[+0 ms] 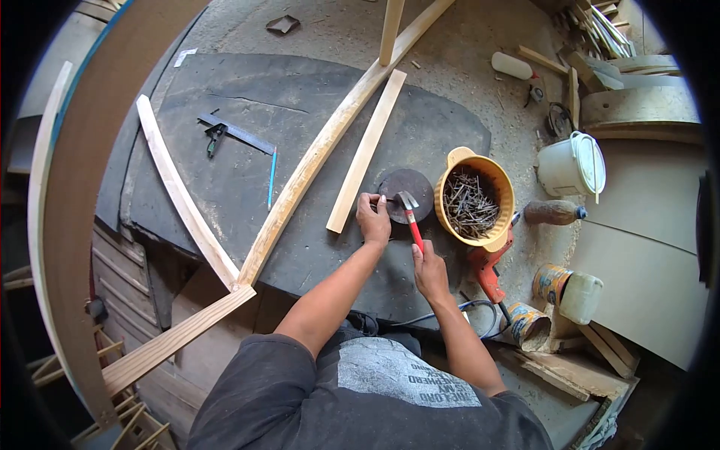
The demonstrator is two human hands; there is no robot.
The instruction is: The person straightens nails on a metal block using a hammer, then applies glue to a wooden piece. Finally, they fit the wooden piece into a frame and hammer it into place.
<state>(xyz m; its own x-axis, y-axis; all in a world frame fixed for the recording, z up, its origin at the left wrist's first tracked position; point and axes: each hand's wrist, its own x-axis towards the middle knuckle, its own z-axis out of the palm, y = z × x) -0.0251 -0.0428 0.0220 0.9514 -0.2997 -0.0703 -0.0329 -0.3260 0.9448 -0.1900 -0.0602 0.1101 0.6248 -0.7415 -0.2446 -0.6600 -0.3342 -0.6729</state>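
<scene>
My right hand [430, 271] is closed around the red handle of a claw hammer [415, 226], whose head is over a round dark disc [405, 184]. At the disc's left edge, my left hand [373, 219] pinches what looks like a thin, dark nail [386, 201] between thumb and fingers. Just right of the disc stands a yellow tub [441, 214] filled with nails [470, 204]. A short straight wooden strip [367, 154] lies to the left of the disc, alongside a long curved wooden piece [319, 150].
A combination square [238, 133] and a blue pencil [272, 178] lie on the dark worktop [247, 82]. An orange power drill [489, 270] is beside the tub. Further right are a bottle [553, 213], a white bucket [561, 165] and cans [529, 326]. Large curved timber [105, 112] rises at left.
</scene>
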